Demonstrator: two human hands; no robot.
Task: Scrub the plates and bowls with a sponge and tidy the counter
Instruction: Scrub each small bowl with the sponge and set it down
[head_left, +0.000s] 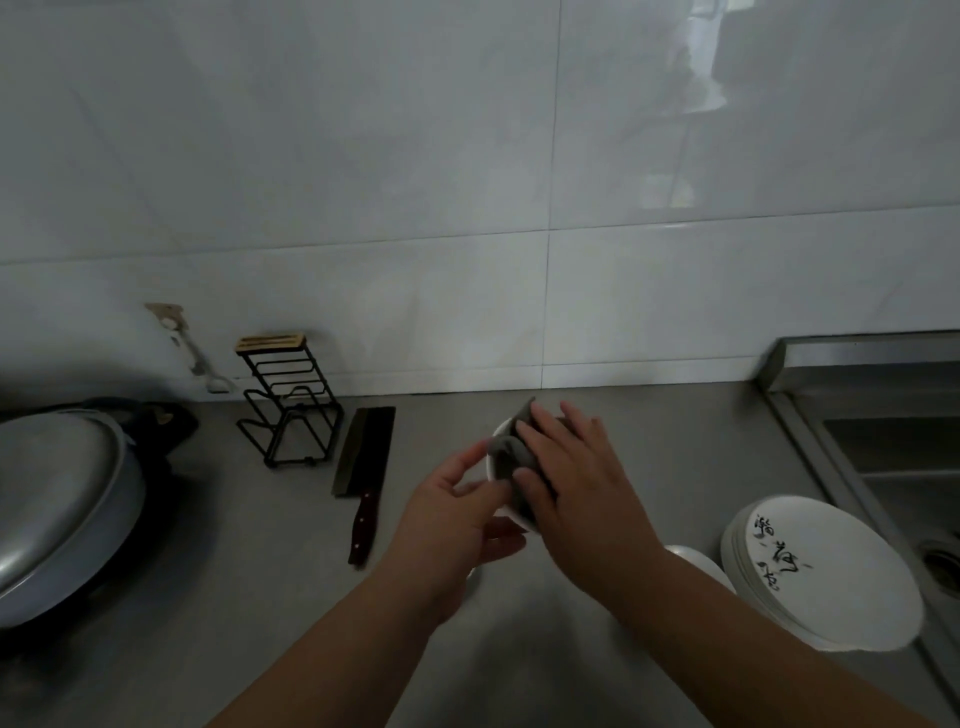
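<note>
Over the grey counter (260, 597), left of the plates (831, 571), our left hand (457, 514) grips the tilted bowl (494, 451) while our right hand (576, 483) pinches the sponge (511, 452) inside it. Hard scrubbing could twist the bowl loose and drop it.

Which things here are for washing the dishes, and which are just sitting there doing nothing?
For the job: the bowl that the left hand holds, the sponge that the right hand pinches over its rim, and the stack of plates.

Just lying about: the cleaver, the rack, and the lidded pan.
</note>
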